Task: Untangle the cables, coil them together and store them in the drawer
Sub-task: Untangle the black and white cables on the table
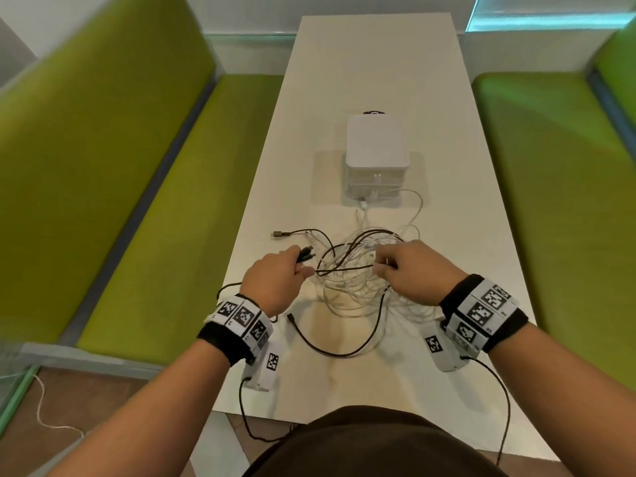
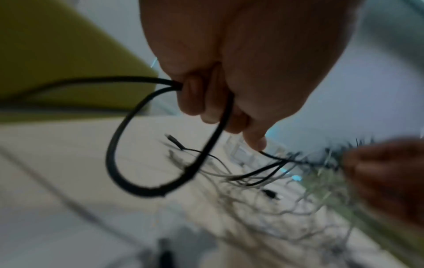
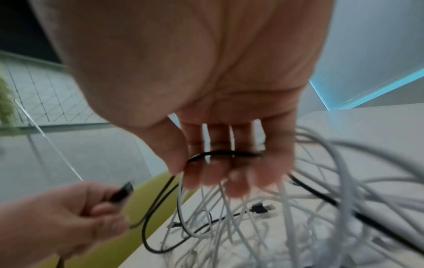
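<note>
A tangle of white cables (image 1: 354,294) (image 3: 252,226) and black cables lies on the white table (image 1: 378,63), in front of a small white drawer unit (image 1: 377,149) whose drawers look closed. My left hand (image 1: 297,266) (image 2: 206,101) grips a black cable (image 2: 119,163) in curled fingers, its plug ends (image 1: 307,253) (image 3: 121,192) sticking out past the thumb. My right hand (image 1: 383,266) (image 3: 218,163) is just over the tangle. It pinches a black strand (image 1: 344,268) (image 3: 224,153) between thumb and fingers, with white loops hanging below.
Green upholstered benches run along the left (image 1: 137,201) and right (image 1: 550,201) sides of the table. A loose brown-tipped plug (image 1: 277,234) lies to the left of the tangle, and another black cable end (image 1: 292,317) lies near my left wrist. Wrist-camera leads hang over the front edge.
</note>
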### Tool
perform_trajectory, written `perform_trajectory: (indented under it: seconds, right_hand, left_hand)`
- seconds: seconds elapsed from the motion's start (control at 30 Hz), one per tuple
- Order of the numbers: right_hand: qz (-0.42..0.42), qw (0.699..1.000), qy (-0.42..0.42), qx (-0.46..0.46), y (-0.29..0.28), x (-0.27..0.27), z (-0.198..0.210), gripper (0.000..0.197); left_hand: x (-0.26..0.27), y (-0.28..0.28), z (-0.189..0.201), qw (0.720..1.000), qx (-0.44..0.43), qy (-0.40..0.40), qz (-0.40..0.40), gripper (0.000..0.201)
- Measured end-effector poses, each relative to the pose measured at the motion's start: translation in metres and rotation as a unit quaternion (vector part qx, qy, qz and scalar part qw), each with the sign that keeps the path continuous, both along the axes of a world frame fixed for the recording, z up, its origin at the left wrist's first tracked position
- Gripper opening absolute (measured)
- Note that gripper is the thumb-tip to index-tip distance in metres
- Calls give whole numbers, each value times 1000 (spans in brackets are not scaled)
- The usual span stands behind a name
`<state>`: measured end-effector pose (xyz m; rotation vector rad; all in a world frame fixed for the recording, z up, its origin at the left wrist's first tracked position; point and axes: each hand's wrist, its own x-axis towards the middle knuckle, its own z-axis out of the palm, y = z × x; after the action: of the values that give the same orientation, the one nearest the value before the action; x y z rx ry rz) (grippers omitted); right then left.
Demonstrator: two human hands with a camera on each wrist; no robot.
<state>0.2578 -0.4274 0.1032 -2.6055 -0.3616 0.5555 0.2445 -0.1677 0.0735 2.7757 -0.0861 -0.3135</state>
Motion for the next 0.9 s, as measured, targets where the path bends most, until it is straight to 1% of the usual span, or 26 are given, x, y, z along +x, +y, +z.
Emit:
perform_trajectory:
  seconds: [0.03,0.07,0.1,0.13,0.2,0.23,0.27,0.33,0.37,0.4,0.43,0.47,0.5,0.53,0.57,0.6,0.67,0.7,0.73,0.8,0.9]
  right_hand:
    - [-10,1000,-11,16,1,1,3,19]
    - [-13,1000,-12,20,1,2,4,18]
    - [-7,1000,-2,13,1,3,2,18]
    - [6,1000,15,-2,2,3,0,19]
    - [44,997,45,-47,6,3,-6,19]
    - [56,996,46,-61,9,3,-7,18]
    - [60,996,36,-59,12,3,-8,18]
    - [53,999,7,-10,19,2,-5,17]
    - [50,998,-8,24,22,0,-3,16]
    - [45,997,-25,63,24,-1,-3,16]
    - [34,994,-38,97,25,-3,-2,15]
    - [18,991,-50,126,25,-4,-2,19]
    - [-2,989,-47,138,23,-5,-2,28]
    - [-21,990,-33,132,20,-4,-3,38]
    - [-33,994,-15,102,17,-4,-3,41]
    - [-26,997,-5,67,14,-2,-5,38]
    - [12,1000,-3,10,13,1,-11,16]
    - [32,999,-7,-6,13,2,-12,8]
    - [42,999,-17,-10,14,3,-14,11]
    - [31,999,-40,-3,16,5,-13,17]
    - [-5,995,-101,-19,15,4,-10,24]
  left_hand:
    - [0,2,-5,999,39,2,1,29]
    - [0,2,-6,999,43,-2,7,28]
    - [0,0,-5,1000,25,-10,11,28]
    - [-2,-3,-3,999,-7,-36,8,29]
    - [-5,-13,6,992,-35,-108,-48,33]
    - [-7,-19,10,987,-44,-124,-87,31]
    - [-10,-26,14,984,-70,-115,-120,27]
    - [-13,-40,19,980,-130,-33,-144,18]
    - [-14,-45,19,980,-146,10,-137,16]
    - [-13,-48,19,978,-168,37,-120,15]
    - [-11,-48,20,975,-196,43,-99,13]
    - [-9,-47,22,969,-231,33,-78,12]
    - [-6,-44,27,965,-257,15,-59,15]
    - [-3,-40,30,960,-277,-5,-48,19]
    - [0,-35,34,957,-288,-18,-39,21]
    - [2,-30,36,955,-294,-33,-34,21]
    - [3,-23,36,955,-290,-45,-30,18]
    - [2,-21,35,953,-298,-42,-29,19]
    - [1,-20,34,950,-310,-40,-31,26]
    - [-4,-19,33,941,-334,-36,-26,36]
    - [-8,-11,36,917,-396,-45,15,38]
